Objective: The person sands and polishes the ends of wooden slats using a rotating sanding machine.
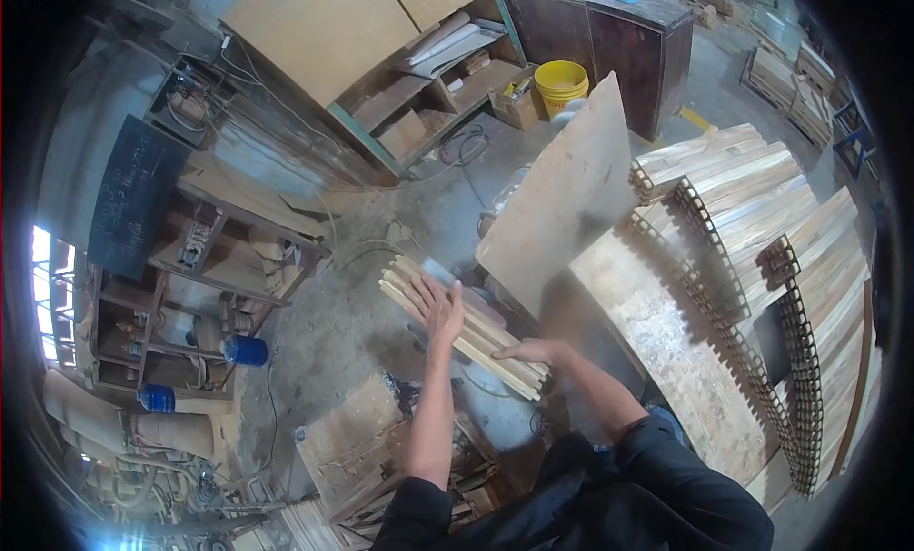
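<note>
Head view: left hand [442, 315] spreads flat, slat bundle [483, 341] beneath; right hand [535, 351] grips its near end. Likely stiff, fairly heavy, prone to sliding apart; best held at both ends. Right of that grip, stacked boards [752, 184].

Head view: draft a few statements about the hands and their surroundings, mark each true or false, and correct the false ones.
1. The left hand and the right hand both touch the wood strips. True.
2. The yellow bucket is upside down. False: it is upright, with its open top showing.
3. The chalkboard is blank. False: it bears writing.
4. Stacked wooden slats lie to the person's right. True.
</note>
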`<state>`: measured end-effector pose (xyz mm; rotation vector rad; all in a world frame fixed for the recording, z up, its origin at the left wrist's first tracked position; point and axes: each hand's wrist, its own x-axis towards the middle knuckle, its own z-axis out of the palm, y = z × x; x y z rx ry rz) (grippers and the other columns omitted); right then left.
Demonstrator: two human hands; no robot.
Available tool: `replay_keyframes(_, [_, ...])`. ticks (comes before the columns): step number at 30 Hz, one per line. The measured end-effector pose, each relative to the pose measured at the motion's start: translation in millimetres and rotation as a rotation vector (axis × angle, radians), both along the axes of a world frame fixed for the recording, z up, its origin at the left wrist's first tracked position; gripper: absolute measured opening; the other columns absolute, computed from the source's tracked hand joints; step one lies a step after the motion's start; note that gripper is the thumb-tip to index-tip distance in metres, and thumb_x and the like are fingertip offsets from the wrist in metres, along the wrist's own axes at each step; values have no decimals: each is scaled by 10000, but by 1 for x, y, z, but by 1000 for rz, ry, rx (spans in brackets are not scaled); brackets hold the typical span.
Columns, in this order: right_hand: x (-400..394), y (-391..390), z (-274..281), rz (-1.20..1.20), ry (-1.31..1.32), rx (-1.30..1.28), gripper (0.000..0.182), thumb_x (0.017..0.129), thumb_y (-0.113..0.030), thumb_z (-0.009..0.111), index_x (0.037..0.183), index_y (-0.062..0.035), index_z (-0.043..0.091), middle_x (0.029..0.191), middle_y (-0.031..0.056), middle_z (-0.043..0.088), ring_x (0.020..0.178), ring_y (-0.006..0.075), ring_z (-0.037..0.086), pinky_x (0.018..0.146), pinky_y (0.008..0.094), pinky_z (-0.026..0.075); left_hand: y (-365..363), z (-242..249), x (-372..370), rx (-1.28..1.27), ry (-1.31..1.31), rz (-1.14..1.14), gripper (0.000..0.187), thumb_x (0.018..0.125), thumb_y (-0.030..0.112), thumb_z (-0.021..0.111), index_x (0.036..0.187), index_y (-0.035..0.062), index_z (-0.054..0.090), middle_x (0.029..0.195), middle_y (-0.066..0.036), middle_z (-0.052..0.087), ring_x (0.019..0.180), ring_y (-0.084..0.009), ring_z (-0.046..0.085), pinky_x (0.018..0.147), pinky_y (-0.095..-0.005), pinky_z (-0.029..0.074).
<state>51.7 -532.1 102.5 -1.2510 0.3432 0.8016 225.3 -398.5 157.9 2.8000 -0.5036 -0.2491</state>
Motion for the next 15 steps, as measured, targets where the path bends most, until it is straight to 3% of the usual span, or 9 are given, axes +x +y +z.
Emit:
replay_keyframes(2, [-21,9,-3,-85,-6,-92,984,774,-717,711,1384,40,557,1376,209,585,1281,301,559,1039,363,461,1,-3,-17,-21,0,-20,903,1024,625,272,1586,-43,44,1658,-269,-25,1523,-449,-116,1205,-590,-92])
replay_keyframes(3, [-28,9,-9,-58,-6,-137,988,793,-725,686,1393,48,547,1343,230,603,1321,319,522,1071,368,433,1,-5,-27,-31,-2,-32,907,1024,622,283,1583,-52,48,1656,-274,-21,1523,-453,-112,1206,-589,-88])
replay_keyframes(6, [-52,13,-45,-31,-28,-115,940,811,-701,689,1372,44,569,1315,214,623,1259,296,578,1022,379,474,4,-10,-55,-55,-19,-66,917,1022,616,315,1575,-72,64,1652,-286,-6,1521,-463,-101,1208,-588,-76])
replay_keyframes(7, [-62,15,-52,-26,61,-102,888,832,-678,684,1355,33,586,1284,195,643,1170,266,636,963,383,517,4,-13,-65,-58,-31,-77,919,1020,614,327,1574,-74,73,1652,-288,0,1521,-464,-97,1208,-589,-71])
replay_keyframes(10, [-96,17,-67,24,181,-5,951,802,-737,646,1319,61,613,1205,234,676,1184,304,629,1016,410,483,10,-26,-96,-96,-64,-96,928,1005,600,401,1573,-71,103,1651,-289,25,1525,-463,-71,1208,-598,-45])
replay_keyframes(13, [-125,38,-81,44,-285,130,803,901,-628,616,1416,-18,543,1287,123,644,1196,231,611,1006,348,489,11,-21,-119,-98,-46,-93,916,989,584,452,1587,-28,125,1658,-269,33,1534,-444,-48,1211,-598,-37])
replay_keyframes(15, [-118,26,-72,-2,-190,250,723,945,-574,601,1451,-63,522,1288,46,639,1110,168,616,947,310,506,18,-46,-102,-45,-91,-63,894,972,571,488,1600,24,161,1670,-229,61,1542,-420,-17,1218,-596,-22])
